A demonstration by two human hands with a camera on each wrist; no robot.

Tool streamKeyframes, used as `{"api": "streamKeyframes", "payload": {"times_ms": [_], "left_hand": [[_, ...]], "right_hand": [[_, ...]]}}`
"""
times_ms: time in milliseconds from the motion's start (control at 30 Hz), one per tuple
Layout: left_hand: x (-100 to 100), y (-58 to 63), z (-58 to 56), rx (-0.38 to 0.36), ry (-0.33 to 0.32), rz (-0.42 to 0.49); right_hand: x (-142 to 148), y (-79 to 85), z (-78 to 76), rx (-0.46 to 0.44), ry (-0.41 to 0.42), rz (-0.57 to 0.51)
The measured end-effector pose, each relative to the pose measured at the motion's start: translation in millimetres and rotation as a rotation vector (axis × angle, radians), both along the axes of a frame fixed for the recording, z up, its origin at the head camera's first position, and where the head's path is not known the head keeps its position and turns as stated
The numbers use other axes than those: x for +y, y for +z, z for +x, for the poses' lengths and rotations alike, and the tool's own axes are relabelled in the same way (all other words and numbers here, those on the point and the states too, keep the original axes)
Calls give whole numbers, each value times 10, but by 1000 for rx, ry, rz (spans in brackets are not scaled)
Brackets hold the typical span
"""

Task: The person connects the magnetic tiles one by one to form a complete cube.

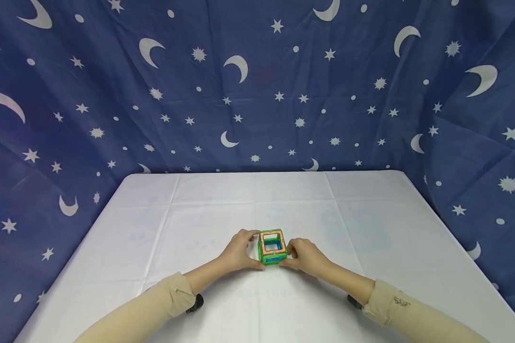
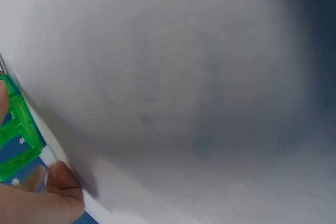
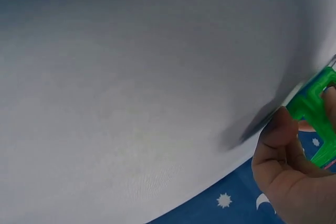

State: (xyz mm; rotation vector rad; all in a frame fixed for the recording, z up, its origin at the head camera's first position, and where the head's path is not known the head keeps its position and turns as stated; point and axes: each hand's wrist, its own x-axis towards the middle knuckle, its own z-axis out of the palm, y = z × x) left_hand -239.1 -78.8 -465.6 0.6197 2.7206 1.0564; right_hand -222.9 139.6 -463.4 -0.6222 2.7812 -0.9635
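A small cube of magnetic tiles [image 1: 279, 251] sits on the white-covered table, with an orange square frame on top, green frames on its sides and blue low down. My left hand [image 1: 238, 251] holds it from the left, fingertips at the far left corner and thumb at the near left corner. On the opposite side, my right hand [image 1: 307, 257] grips it with bent fingers against the right face and the thumb at the near edge. Both wrist views catch only part of the cube, its green frame [image 2: 22, 121] in the left one and green frame [image 3: 313, 109] in the right.
A white cloth [image 1: 223, 190] with fold creases covers the table. Behind and along both sides hangs a dark blue curtain [image 1: 266, 119] printed with moons and stars.
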Motion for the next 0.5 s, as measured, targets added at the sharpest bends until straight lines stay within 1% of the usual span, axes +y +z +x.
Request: {"api": "streamKeyframes", "payload": {"times_ms": [67,167,333,500], "left_hand": [[3,-18,-29,22,-32,-19],[4,-39,-45,35,-57,-11],[6,-57,-39,32,-37,18],[24,-51,-29,27,-20,37]], "right_hand": [[-16,-4,0,-36,-27,-36],[-36,1,-2,-120,-70,-106],[-67,25,-10,-231,-148,-187],[-98,47,-13,-270,-192,-183]]}}
